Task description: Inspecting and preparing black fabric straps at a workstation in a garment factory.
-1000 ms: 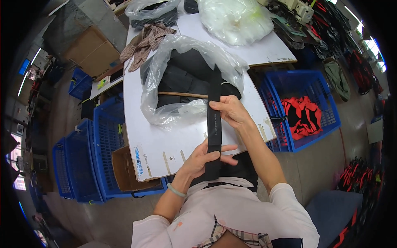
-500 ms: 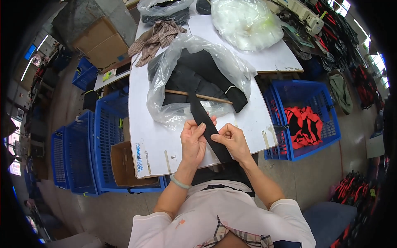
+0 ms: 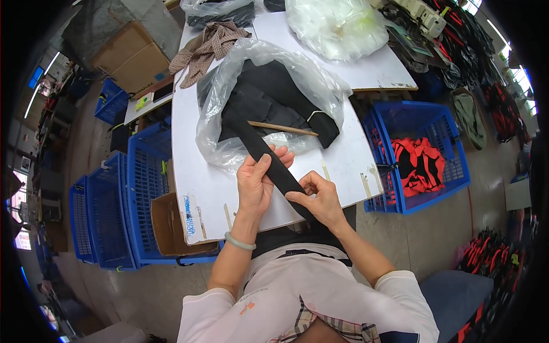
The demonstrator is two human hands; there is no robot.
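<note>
A long black fabric strip (image 3: 278, 172) runs slantwise from the open clear plastic bag (image 3: 209, 137) toward my lap. My left hand (image 3: 254, 186) is closed on it, thumb on top and fingers underneath. Lower down, my right hand (image 3: 323, 201) pinches the strip's right edge between thumb and fingers. More black fabric (image 3: 251, 100) lies inside the bag, including a folded black bundle (image 3: 327, 130) with a thin white band around it. A wooden stick (image 3: 289, 129) rests across the bag's opening, its left end hidden by the strip.
The white table (image 3: 191, 166) has a checked cloth (image 3: 209, 48) and a filled clear bag (image 3: 337, 26) toward the back. Blue crates (image 3: 106, 200) and a cardboard box (image 3: 166, 223) stand at left. Another blue crate (image 3: 412, 203) at right holds red and black pieces.
The strip has swung to a flatter slant, its far part now further left and covering the stick's left end. My left hand has shifted left and slightly nearer; the view has shifted slightly.
</note>
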